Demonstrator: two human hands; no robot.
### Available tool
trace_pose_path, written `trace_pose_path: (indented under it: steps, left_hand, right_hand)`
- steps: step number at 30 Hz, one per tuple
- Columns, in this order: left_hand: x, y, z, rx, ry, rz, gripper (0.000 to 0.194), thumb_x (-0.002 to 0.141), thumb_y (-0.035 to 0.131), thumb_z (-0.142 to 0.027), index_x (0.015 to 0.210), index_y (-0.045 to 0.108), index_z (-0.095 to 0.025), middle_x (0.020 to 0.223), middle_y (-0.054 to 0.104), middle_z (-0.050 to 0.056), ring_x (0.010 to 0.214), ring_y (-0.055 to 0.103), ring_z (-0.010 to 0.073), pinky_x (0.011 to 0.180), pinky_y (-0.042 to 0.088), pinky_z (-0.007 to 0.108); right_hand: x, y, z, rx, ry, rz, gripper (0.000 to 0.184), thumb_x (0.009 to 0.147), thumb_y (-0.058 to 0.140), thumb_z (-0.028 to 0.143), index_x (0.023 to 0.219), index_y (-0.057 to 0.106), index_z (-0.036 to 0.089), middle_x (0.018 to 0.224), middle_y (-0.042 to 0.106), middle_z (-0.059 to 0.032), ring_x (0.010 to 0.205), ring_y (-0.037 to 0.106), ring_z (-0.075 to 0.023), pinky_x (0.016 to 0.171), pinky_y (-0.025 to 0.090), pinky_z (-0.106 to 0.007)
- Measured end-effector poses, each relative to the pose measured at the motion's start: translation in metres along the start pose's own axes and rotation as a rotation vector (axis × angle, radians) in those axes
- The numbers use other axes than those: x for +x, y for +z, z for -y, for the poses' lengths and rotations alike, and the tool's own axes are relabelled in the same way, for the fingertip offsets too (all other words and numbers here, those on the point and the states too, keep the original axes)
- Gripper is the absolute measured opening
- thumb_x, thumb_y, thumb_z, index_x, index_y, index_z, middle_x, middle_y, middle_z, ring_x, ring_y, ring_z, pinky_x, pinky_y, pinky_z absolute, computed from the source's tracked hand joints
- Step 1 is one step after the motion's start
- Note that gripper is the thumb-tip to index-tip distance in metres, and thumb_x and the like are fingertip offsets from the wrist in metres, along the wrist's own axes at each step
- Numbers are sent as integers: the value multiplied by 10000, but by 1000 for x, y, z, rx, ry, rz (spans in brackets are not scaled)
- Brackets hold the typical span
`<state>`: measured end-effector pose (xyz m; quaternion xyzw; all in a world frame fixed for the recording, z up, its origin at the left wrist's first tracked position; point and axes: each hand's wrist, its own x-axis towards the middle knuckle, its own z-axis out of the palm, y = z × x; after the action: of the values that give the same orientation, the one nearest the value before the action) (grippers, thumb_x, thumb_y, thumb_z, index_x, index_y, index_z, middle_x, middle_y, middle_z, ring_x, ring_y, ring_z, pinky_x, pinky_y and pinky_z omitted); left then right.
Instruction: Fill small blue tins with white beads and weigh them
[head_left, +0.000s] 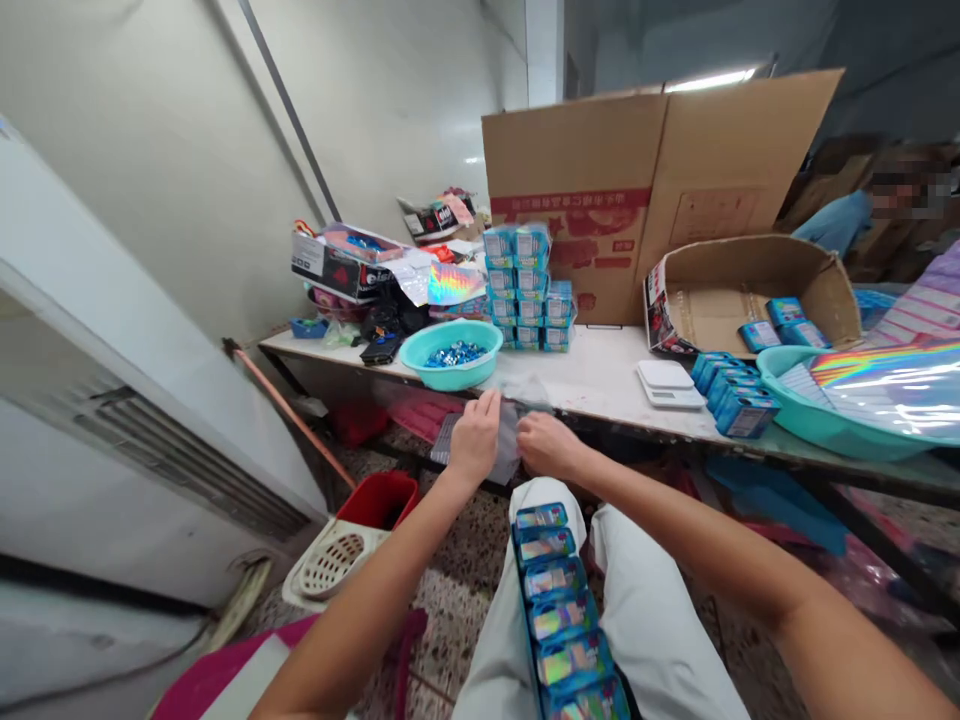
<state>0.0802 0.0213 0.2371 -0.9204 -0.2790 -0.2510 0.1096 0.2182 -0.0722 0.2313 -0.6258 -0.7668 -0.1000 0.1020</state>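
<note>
Bag: you held a clear plastic bag point(508, 445) at the front edge of the white table top point(600, 365), above your lap.

Left hand: your left hand point(474, 437) was closed on the bag's upper edge, fingers pointing up.

Right hand: your right hand point(549, 446) was clenched on the same bag just beside the left; fingertips hidden.

Lap: a row of blue boxes point(559, 600) with holographic labels lay along your white trousers point(645, 600), below both hands.

Table, near: a teal basin point(450, 350) of blue foil-wrapped sweets sat ahead of your left hand; a white digital scale point(670, 383) sat right of your right hand.

Table, right: loose blue boxes point(727, 395) lay between the scale and a teal tub point(817, 425) of holographic sheets.

Table, back: a stack of blue boxes point(529, 285) stood against a tall cardboard carton point(577, 170); an open cardboard box point(705, 315) held more blue boxes.

Floor: a red bin point(382, 500) stood beside a white plastic basket point(334, 560).

Co-worker: a person's blue sleeve point(832, 222) showed beyond the table, upper right.
</note>
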Motion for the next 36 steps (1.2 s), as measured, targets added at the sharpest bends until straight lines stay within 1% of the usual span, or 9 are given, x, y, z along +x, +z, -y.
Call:
trace_pose_path:
  steps: [3,7,10,14,17,24,31,33,36]
  left_hand:
    - [-5,3,-5,-36,47,28,629,807,354,-29,1427,342,-135,1451,416,97,1097,502,226,914,478,315]
    - [-12,15,-14,-143,149,70,615,825,333,-15,1421,356,-165,1449,424,68,1132,488,211,940,468,308]
    - [-19,25,-17,-202,241,98,508,852,358,-37,1327,487,-165,1394,484,80,1134,485,216,953,462,332]
    - [-38,47,-14,-224,268,166,352,860,406,-58,1071,665,-168,1280,562,113,1113,489,232,938,468,362]
    - [-60,68,-12,-233,190,208,343,853,424,-59,1031,691,-181,1221,586,110,1101,491,231,947,458,355]
    - [-99,97,-25,-180,-123,290,491,863,440,-131,1314,529,-304,1298,517,117,1120,494,249,922,451,359]
    - [-113,99,-36,-206,-370,503,523,911,369,-193,1415,377,-334,891,655,75,784,632,194,722,478,281]
    - [-117,99,-40,-292,-438,493,505,911,375,-191,1396,412,-325,866,676,67,761,642,183,727,472,272]
    - [-126,102,-46,-537,-531,371,472,911,377,-183,1359,472,-293,933,701,52,817,645,162,779,461,249]
  right_hand:
    - [-21,-7,-13,-177,7,-173,226,909,459,198,931,680,154,1154,594,-136,1055,467,-243,919,328,-387]
    - [-37,-11,-34,-226,284,-309,256,921,456,256,1052,670,206,1381,450,-123,1233,338,-296,994,244,-451]
    - [-42,-1,-42,-189,467,-162,283,898,497,304,1111,659,212,1373,461,-140,1209,403,-306,967,299,-429]
    - [-51,35,-41,-52,671,167,429,914,449,399,1317,512,265,1060,660,-114,940,608,-250,785,424,-335]
    - [-61,66,-34,6,682,267,470,936,397,369,1399,397,290,961,699,-85,850,652,-238,711,442,-304]
    - [-86,108,-21,119,723,319,510,929,375,233,1433,353,303,902,717,-77,808,668,-223,695,448,-284]
    - [-102,124,-6,383,732,110,539,913,343,189,1444,347,283,1098,670,-59,936,632,-195,821,454,-284]
    - [-105,127,0,499,757,30,535,901,347,195,1430,379,271,1150,647,-59,981,614,-191,859,449,-285]
    - [-109,133,10,658,796,-70,550,870,361,206,1416,407,256,1122,646,-56,958,606,-188,866,454,-299]
